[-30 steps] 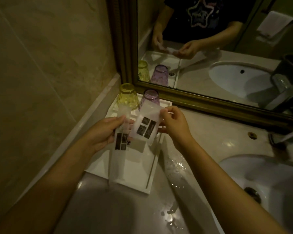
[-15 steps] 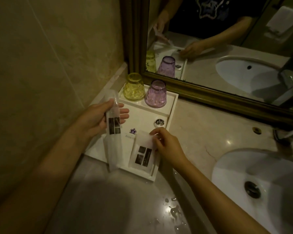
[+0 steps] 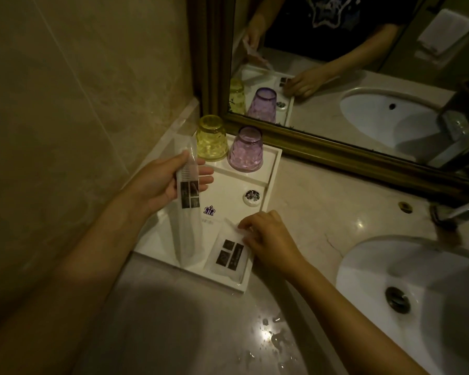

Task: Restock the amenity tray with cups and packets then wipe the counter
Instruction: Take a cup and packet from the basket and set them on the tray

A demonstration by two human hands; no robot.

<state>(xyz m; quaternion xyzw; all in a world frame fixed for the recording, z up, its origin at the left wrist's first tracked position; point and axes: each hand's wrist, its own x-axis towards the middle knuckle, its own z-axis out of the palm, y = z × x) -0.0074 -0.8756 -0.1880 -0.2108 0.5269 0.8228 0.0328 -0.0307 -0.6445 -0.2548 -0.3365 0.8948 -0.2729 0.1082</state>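
A white amenity tray (image 3: 270, 173) lies on the counter by the left wall. At its far end stand two upturned cups, a yellow cup (image 3: 211, 142) and a purple cup (image 3: 245, 149). My left hand (image 3: 161, 182) grips a long clear comb packet (image 3: 188, 207) above the tray's left side. My right hand (image 3: 268, 238) pinches the top corner of a small flat packet (image 3: 228, 257) with dark labels, which rests on the tray's near right corner. A small round item (image 3: 252, 196) lies near the tray's right rim.
A white sink basin (image 3: 417, 299) fills the right side, with a faucet (image 3: 455, 212) behind it. Water drops (image 3: 268, 334) lie on the marble counter near the front. A gold-framed mirror (image 3: 336, 155) runs along the back, and a tiled wall (image 3: 65, 104) stands at left.
My right hand has brought the small packet down from the air onto the tray's near right corner. My left hand has drawn the comb packet a little to the left.
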